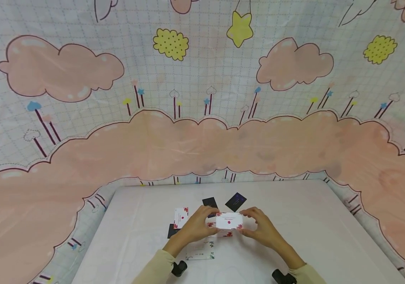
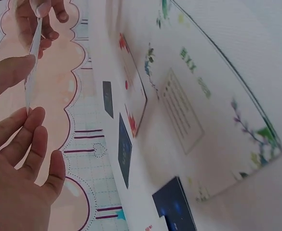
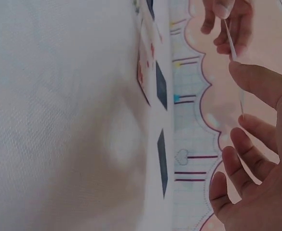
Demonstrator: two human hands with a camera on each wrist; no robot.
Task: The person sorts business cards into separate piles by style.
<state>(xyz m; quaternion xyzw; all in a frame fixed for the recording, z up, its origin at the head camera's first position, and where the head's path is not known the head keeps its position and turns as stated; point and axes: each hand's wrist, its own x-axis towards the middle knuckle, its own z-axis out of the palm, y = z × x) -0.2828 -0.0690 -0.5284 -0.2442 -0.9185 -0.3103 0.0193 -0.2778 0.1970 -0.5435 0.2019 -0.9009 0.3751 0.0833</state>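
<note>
A white card (image 1: 229,221) with red floral corners is held up above the table between both hands. My left hand (image 1: 199,223) pinches its left end between thumb and fingertips, and my right hand (image 1: 262,227) pinches the right end the same way. In both wrist views the card shows nearly edge-on, as a thin white strip (image 2: 33,67). Behind and below it lies another red-flowered card (image 1: 226,234), partly hidden. Nearer to me, a white card with green leaf patterns (image 1: 200,251) lies flat, just under my left wrist.
Two dark cards, one (image 1: 236,202) fully seen and one (image 1: 209,202) partly behind my left hand, lie farther back. To the left, a white red-flowered card (image 1: 180,217) overlaps a dark card (image 1: 172,231). The white table (image 1: 145,205) meets a cloud-patterned backdrop (image 1: 224,150).
</note>
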